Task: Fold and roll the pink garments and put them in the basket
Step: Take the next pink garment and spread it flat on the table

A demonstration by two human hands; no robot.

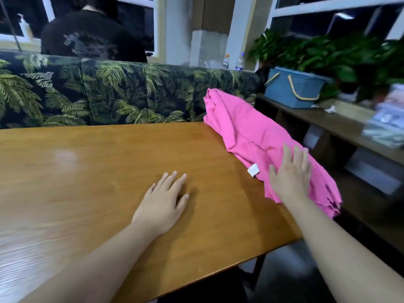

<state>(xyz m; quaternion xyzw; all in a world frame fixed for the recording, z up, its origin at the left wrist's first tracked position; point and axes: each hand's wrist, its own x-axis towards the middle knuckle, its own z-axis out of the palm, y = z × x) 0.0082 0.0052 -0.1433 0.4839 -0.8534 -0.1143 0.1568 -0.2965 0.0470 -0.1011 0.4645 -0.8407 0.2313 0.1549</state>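
Pink garment point(258, 138) is draped over the wooden table point(87, 171) edge at 3 o'clock. Right hand point(290, 173) is laid flat on it, fingers extended. Left hand point(164, 200) is rested flat, released, on the table. Blue basket point(293, 88) is located at 1 o'clock.

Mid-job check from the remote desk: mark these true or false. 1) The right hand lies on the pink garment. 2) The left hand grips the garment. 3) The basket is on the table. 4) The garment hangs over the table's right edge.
1) True: the right hand, fingers straight, rests on the pink garment.
2) False: the left hand lies flat on the bare table, apart from the cloth.
3) False: the blue basket stands on the side shelf.
4) True.
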